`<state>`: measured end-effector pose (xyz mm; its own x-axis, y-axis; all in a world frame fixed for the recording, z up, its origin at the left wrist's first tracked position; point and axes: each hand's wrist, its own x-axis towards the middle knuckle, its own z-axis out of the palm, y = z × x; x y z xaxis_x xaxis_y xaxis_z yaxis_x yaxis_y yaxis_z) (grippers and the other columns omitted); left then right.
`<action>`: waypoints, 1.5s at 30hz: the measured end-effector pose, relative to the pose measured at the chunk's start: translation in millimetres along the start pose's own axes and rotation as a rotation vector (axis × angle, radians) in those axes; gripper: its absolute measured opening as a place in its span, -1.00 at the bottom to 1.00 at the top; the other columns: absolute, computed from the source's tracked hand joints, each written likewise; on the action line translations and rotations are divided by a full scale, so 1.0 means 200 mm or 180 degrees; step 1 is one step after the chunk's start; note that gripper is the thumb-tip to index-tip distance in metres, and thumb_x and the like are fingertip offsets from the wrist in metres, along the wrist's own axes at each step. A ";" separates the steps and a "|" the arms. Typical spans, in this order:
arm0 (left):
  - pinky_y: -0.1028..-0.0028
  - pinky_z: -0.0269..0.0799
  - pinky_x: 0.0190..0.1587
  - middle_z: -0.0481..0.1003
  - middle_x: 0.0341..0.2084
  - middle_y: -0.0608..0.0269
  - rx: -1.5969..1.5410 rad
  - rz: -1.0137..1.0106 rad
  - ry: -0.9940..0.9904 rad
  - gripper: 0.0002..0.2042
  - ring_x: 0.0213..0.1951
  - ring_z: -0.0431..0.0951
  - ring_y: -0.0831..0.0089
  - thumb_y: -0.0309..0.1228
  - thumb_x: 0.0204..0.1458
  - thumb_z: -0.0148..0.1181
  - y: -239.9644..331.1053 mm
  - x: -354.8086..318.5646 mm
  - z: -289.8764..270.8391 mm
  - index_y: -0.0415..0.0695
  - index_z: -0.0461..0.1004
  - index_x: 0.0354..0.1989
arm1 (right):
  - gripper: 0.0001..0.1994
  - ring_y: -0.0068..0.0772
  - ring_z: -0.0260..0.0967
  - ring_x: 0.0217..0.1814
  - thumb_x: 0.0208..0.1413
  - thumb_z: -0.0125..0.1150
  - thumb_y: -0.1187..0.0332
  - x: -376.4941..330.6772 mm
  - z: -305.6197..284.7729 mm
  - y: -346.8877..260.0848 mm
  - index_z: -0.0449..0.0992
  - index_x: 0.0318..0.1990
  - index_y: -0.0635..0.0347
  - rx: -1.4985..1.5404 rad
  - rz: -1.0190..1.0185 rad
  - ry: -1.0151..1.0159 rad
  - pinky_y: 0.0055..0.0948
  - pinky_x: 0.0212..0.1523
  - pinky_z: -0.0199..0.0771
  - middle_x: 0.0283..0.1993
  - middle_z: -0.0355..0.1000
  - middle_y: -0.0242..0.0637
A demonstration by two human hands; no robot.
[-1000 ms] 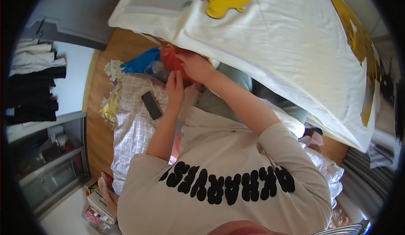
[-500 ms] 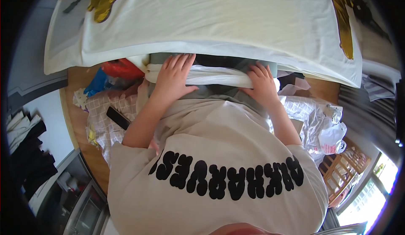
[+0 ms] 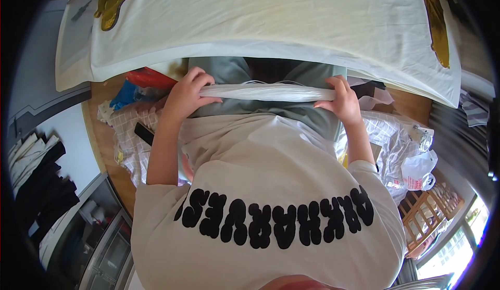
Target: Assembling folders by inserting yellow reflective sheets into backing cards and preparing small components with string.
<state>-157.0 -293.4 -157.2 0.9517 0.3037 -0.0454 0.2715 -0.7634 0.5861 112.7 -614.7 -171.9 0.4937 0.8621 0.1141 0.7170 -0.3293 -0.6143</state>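
A skein of white thread (image 3: 268,92) stretches straight across my lap, above grey-green trousers (image 3: 224,70). My left hand (image 3: 186,93) is closed round its left end, thumb below and fingers above. Its right end is gripped by my right hand (image 3: 344,100) in the same way. A few loose strands arch up along the skein's upper edge. The ends inside my hands are hidden.
A table with a cream cloth (image 3: 271,14) and gold decorations (image 3: 115,2) spans the space in front of me. A phone (image 3: 144,133) lies on checked fabric (image 3: 127,149) at my left. To the right are a white plastic bag (image 3: 419,170) and a wooden rack (image 3: 424,217).
My hands have moved apart and now hold the skein at its ends. Before, they lay spread over it. The skein looks narrower and tauter.
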 end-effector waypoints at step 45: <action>0.66 0.11 -0.40 0.26 -0.56 0.54 -0.2279 -0.0666 -0.0786 -0.81 -0.46 0.18 0.73 -0.31 0.28 0.06 0.15 0.12 -0.33 -0.16 0.43 -0.31 | -0.86 -0.45 0.45 -0.27 0.21 0.19 0.38 0.50 -0.18 -0.60 0.51 -0.22 0.29 0.1091 0.0501 -0.2367 -0.50 -0.23 0.44 -0.30 0.51 -0.32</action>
<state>-135.4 -271.0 -88.5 0.9180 0.2010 -0.3418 0.3702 -0.1257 0.9204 93.5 -502.3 -59.0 0.0357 0.8849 -0.4644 0.4179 -0.4353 -0.7974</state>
